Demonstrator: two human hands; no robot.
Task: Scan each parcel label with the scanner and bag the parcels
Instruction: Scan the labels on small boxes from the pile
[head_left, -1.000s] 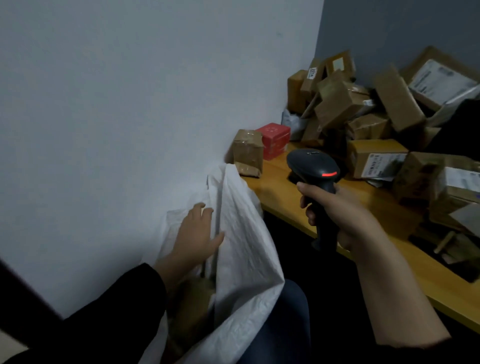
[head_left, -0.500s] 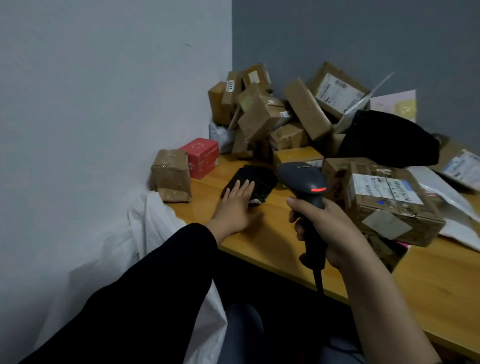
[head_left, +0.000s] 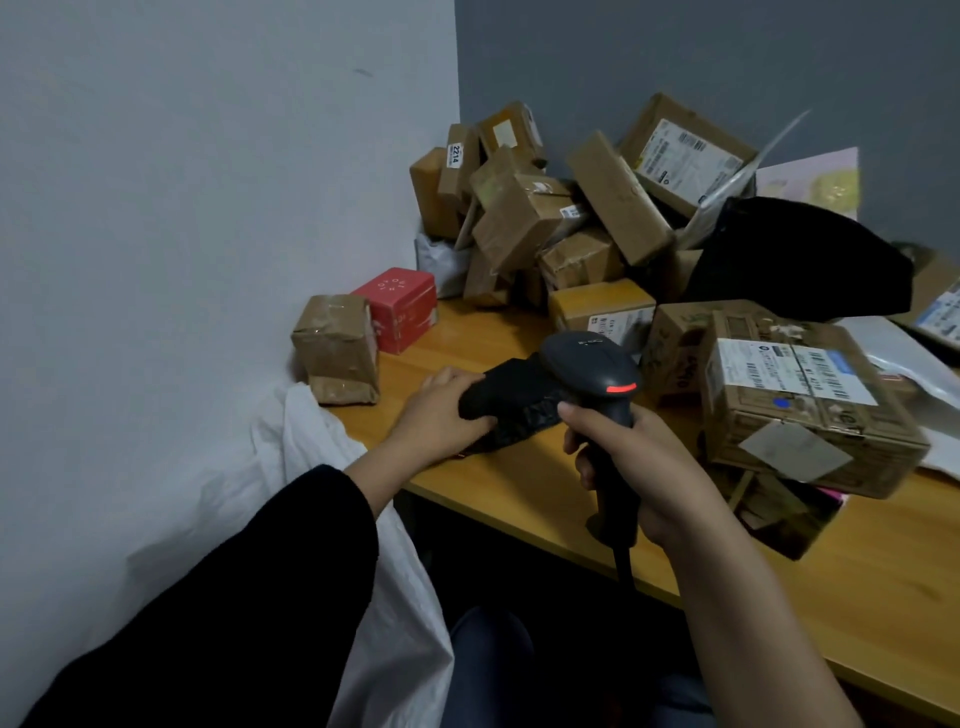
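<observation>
left hand (head_left: 441, 415) gripping black parcel (head_left: 511, 400) — long axis left-to-right, right hand (head_left: 641, 457) clutching upright scanner (head_left: 592, 364) — head pointing forward-left

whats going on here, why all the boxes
A person is working through a pile of parcels on a wooden table. Their right hand grips a black handheld scanner, its red light lit. Their left hand grips a small black soft parcel lying near the table's front edge, just under the scanner's head. No label shows on it from this view. A white sack sits to the left, beside the table.
</observation>
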